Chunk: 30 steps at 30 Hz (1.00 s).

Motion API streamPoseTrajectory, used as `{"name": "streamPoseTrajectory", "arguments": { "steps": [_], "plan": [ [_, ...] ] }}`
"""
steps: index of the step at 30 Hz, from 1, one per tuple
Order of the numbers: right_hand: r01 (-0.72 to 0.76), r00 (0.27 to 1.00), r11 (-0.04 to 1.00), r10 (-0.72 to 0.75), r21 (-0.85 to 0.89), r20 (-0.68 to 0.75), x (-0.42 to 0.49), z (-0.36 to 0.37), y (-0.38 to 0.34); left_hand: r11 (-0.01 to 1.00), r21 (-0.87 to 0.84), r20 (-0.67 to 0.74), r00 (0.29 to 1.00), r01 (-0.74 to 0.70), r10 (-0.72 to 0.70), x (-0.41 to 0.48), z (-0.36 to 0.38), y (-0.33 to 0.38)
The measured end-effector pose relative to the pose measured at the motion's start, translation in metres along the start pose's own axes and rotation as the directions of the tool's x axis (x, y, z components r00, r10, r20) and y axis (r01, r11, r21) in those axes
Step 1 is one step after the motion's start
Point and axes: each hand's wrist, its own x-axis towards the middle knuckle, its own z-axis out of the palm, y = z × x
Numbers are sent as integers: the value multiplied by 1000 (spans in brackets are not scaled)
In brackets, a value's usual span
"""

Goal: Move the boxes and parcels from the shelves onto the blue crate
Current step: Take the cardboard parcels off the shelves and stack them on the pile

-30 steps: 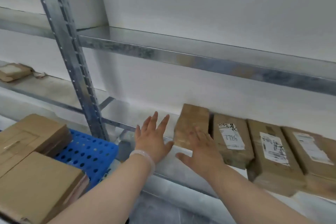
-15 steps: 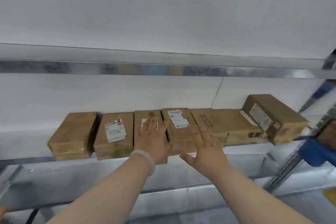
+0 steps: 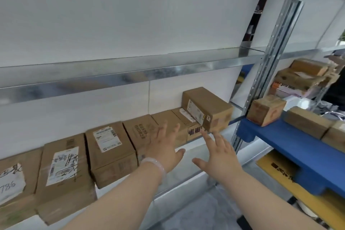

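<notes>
Hovering before a row of brown cardboard boxes [image 3: 110,153] on the grey metal shelf [image 3: 192,148], left hand [image 3: 164,148] and right hand [image 3: 222,155] spread their fingers wide, holding nothing; another taped brown box [image 3: 207,108] lies atop the row's right end; the blue plastic crate [image 3: 291,142] stands just right.

A row of brown cardboard boxes [image 3: 112,155] lies side by side along the shelf [image 3: 196,152], short ends at its front edge. The leftmost box [image 3: 11,183] bears a handwritten label. The next two [image 3: 63,170] [image 3: 110,147] carry white shipping labels. At the row's right end, a labelled box [image 3: 207,108] sits tilted atop the last.
</notes>
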Motion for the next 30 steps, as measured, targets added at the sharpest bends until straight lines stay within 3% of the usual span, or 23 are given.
{"name": "streamPoseTrajectory", "arguments": {
  "steps": [6,16,23,27,30],
  "plan": [
    [-110,994,994,110,5,-17,45,-4,50,995,30,27,995,-97,96,71,23,31],
    [-113,986,989,124,97,-109,155,-31,89,986,-53,7,988,-155,156,196,39,50],
    [-138,990,981,138,135,10,218,-20,134,994,-104,62,997,-29,35,243,67,68],
    [-177,983,923,152,342,97,270,-26,156,980,-158,63,992,121,-112,267,74,70],
    [-134,971,882,25,451,239,298,-22,162,937,-255,124,969,239,-214,275,84,74]
  ]
}}
